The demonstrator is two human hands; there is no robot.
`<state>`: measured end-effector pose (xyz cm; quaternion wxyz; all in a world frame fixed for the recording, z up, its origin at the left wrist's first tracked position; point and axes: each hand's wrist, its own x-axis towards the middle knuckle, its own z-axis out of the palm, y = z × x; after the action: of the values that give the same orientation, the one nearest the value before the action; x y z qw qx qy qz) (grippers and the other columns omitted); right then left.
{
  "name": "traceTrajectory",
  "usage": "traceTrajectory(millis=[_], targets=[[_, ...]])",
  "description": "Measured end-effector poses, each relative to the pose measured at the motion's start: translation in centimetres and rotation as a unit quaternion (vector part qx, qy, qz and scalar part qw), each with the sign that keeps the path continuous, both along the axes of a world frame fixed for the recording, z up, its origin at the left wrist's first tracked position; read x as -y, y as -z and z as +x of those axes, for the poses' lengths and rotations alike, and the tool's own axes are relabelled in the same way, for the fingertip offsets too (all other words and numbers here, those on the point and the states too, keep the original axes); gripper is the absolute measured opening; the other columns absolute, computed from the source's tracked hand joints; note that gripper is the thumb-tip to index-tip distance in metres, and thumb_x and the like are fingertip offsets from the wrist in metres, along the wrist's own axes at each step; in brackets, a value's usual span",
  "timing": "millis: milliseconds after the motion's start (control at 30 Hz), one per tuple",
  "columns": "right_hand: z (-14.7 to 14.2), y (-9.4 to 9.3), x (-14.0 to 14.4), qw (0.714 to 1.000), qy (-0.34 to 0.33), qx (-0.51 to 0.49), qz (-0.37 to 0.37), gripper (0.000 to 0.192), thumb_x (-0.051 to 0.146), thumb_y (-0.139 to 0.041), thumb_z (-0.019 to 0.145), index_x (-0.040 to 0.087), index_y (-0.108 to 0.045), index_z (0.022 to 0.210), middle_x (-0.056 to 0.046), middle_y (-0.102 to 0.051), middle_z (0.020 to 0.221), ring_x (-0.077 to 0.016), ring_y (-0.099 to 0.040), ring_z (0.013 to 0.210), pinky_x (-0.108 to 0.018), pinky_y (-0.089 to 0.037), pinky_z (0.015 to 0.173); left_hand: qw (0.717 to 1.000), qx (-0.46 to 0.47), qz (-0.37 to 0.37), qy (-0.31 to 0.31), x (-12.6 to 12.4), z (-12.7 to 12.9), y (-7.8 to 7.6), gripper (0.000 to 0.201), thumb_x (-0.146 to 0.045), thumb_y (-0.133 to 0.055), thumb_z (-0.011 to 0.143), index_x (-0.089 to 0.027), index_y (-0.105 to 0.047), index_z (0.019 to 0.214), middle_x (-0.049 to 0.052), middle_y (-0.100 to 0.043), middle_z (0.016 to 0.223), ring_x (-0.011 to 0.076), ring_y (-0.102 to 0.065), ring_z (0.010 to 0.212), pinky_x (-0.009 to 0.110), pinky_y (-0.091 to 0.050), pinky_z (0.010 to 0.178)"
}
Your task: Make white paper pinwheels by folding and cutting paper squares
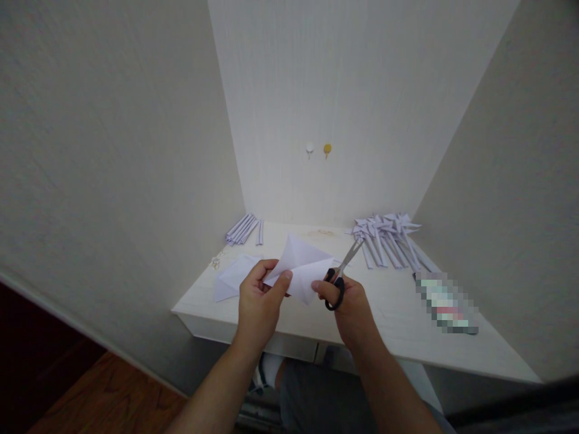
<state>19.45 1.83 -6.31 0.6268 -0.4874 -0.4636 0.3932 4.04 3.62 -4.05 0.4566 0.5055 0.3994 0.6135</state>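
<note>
A white sheet of paper (pixel 302 259) with crease lines is held up above the table's front part. My left hand (pixel 261 296) grips its left side, thumb on top and fingers underneath. Black-handled scissors (pixel 347 259) hang on my right hand (pixel 346 301), blades pointing up and away to the right. The right thumb passes through a handle loop and lies close to the paper's lower right edge; whether the right fingers touch the paper is hard to see. More white paper (pixel 230 278) lies flat on the table, left of my left hand.
Rolled paper sticks (pixel 244 229) lie at the table's back left. Paper pinwheels on sticks (pixel 389 238) are piled at the back right. A blurred-out object (pixel 446 307) lies on the right of the white table (pixel 384 328). Walls enclose three sides; two hooks (pixel 327 149) hang on the back wall.
</note>
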Motion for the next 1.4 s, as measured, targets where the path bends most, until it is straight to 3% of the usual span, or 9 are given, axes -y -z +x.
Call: traceTrajectory(millis=[100,200,333,633,767,933,1133,1200,1400], targets=[[0.1,0.1,0.0,1.0,0.025,0.0,0.015,0.026,0.035,-0.078,0.068,0.021,-0.058,0.059,0.002,-0.054,0.063,-0.0163,-0.047,0.065,-0.03,-0.038,0.063,0.998,0.04,-0.027,0.05,-0.5,0.4,1.3,0.036,-0.036,-0.08,0.071,-0.016,-0.067,0.097,0.002,-0.072,0.08,0.0134,-0.062,0.06,0.024,-0.053,0.055],[0.3,0.3,0.1,0.999,0.027,-0.008,0.021,0.026,0.035,-0.078,0.068,0.021,-0.058,0.059,0.003,-0.053,0.063,-0.0157,-0.046,0.064,-0.03,-0.037,0.063,0.993,0.033,-0.072,0.088,-0.8,0.6,2.2,0.033,-0.038,-0.081,0.069,-0.013,-0.07,0.087,0.004,-0.07,0.069,0.0142,-0.061,0.056,0.025,-0.053,0.053],[0.4,0.6,0.4,1.0,-0.001,-0.022,0.003,0.026,0.035,-0.078,0.068,0.02,-0.058,0.059,0.004,-0.054,0.061,-0.0148,-0.045,0.062,-0.03,-0.036,0.062,0.994,-0.007,-0.075,0.083,-0.8,0.4,2.2,0.028,-0.037,-0.079,0.07,-0.012,-0.072,0.079,0.005,-0.069,0.066,0.0145,-0.06,0.056,0.025,-0.052,0.052],[1.0,0.6,0.5,0.999,0.009,0.027,-0.027,0.033,0.045,-0.08,0.068,0.019,-0.06,0.064,0.004,-0.05,0.059,-0.0137,-0.041,0.059,-0.028,-0.032,0.057,0.991,-0.124,-0.002,0.054,-1.7,-1.2,-0.6,0.017,-0.032,-0.073,0.074,-0.015,-0.074,0.079,0.002,-0.068,0.066,0.013,-0.056,0.053,0.022,-0.046,0.046],[2.0,-0.4,1.3,0.992,0.019,0.121,-0.035,0.031,0.044,-0.079,0.071,0.02,-0.062,0.066,0.003,-0.05,0.058,-0.0141,-0.042,0.056,-0.029,-0.032,0.055,0.995,-0.093,0.015,0.012,-1.4,-1.6,-2.4,0.017,-0.032,-0.074,0.072,-0.015,-0.072,0.074,0.0,-0.065,0.06,0.0131,-0.057,0.051,0.022,-0.047,0.047],[2.5,-2.2,3.5,0.975,0.047,0.217,-0.001,0.026,0.043,-0.08,0.07,0.021,-0.065,0.068,-0.002,-0.06,0.07,-0.0175,-0.05,0.062,-0.031,-0.037,0.056,0.999,-0.03,0.037,-0.006,-0.2,-1.8,-4.7,0.022,-0.032,-0.077,0.07,-0.016,-0.072,0.085,-0.001,-0.068,0.067,0.0132,-0.059,0.054,0.022,-0.049,0.049],[2.0,-5.0,8.1,0.967,0.189,0.166,0.032,0.025,0.042,-0.081,0.068,0.024,-0.063,0.069,-0.002,-0.062,0.067,-0.0172,-0.05,0.054,-0.03,-0.036,0.048,0.999,0.004,0.044,-0.022,1.8,-1.6,-6.1,0.024,-0.031,-0.077,0.069,-0.016,-0.073,0.087,0.0,-0.07,0.071,0.0138,-0.061,0.057,0.021,-0.049,0.049],[1.7,-5.3,8.4,0.969,0.159,0.188,0.023,0.026,0.043,-0.081,0.066,0.025,-0.063,0.066,-0.003,-0.063,0.066,-0.0178,-0.052,0.053,-0.03,-0.038,0.047,0.999,0.013,0.039,-0.031,2.4,-1.6,-6.4,0.024,-0.032,-0.077,0.069,-0.016,-0.073,0.087,0.001,-0.07,0.07,0.0148,-0.062,0.057,0.021,-0.049,0.048],[0.2,-4.0,6.4,0.965,-0.017,0.242,-0.097,0.023,0.04,-0.078,0.056,0.022,-0.07,0.069,-0.002,-0.065,0.062,-0.0201,-0.057,0.057,-0.028,-0.045,0.051,0.993,0.035,0.067,-0.086,3.6,-1.8,-7.6,0.024,-0.031,-0.078,0.069,-0.018,-0.072,0.088,0.001,-0.072,0.072,0.0149,-0.063,0.055,0.021,-0.049,0.047]])
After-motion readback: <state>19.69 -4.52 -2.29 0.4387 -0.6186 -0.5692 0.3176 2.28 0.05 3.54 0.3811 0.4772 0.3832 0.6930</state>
